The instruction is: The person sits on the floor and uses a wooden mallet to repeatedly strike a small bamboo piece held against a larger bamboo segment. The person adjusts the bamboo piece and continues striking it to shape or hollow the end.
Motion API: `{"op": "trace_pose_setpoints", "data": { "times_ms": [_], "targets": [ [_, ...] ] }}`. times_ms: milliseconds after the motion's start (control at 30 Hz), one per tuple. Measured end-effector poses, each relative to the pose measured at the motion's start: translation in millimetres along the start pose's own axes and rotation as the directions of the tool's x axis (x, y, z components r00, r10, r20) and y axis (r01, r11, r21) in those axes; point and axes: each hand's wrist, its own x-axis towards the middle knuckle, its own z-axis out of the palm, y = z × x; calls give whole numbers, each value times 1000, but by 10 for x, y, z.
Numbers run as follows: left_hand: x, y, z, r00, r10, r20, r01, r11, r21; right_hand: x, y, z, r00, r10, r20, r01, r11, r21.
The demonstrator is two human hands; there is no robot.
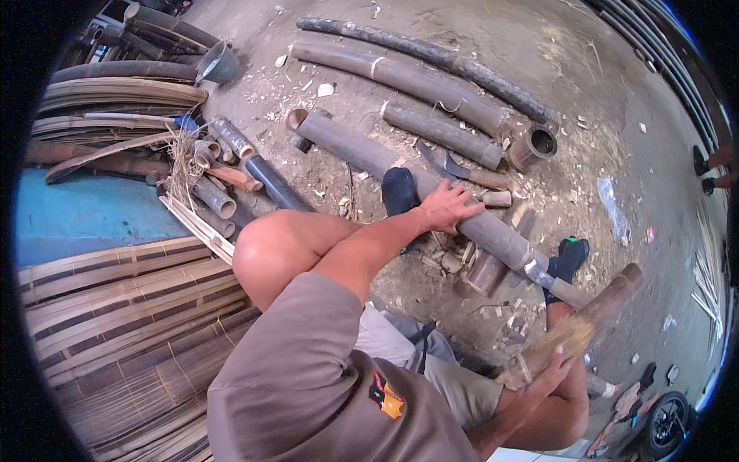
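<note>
A long grey-brown bamboo pole lies slantwise across the ground. My left hand presses on its top with the fingers curved over it. At the pole's near right end is a blade with a pale wooden handle; it touches the pole's end, and how deep it sits I cannot tell. My right hand grips the lower part of a thick, brown bamboo club, slightly blurred, with a worn yellowish patch. The club's upper end is beside the blade's handle. A curved knife lies beyond the pole.
Further bamboo poles lie beyond, near an upright bamboo section. Wood chips litter the floor. Bamboo pieces and a bucket are at left, above slatted bamboo. My feet flank the pole; a wheel is lower right.
</note>
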Motion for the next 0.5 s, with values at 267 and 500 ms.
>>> {"op": "trace_pose_setpoints", "data": {
  "times_ms": [267,500],
  "targets": [
    [10,-75,95,996,56,-63,-53,998,42,48,21,45,1000,1,16,-2,1000,17],
    [9,-188,-4,998,59,-30,-60,998,-26,22,40,91,1000,17,22,-18,999,40]
  ]
}}
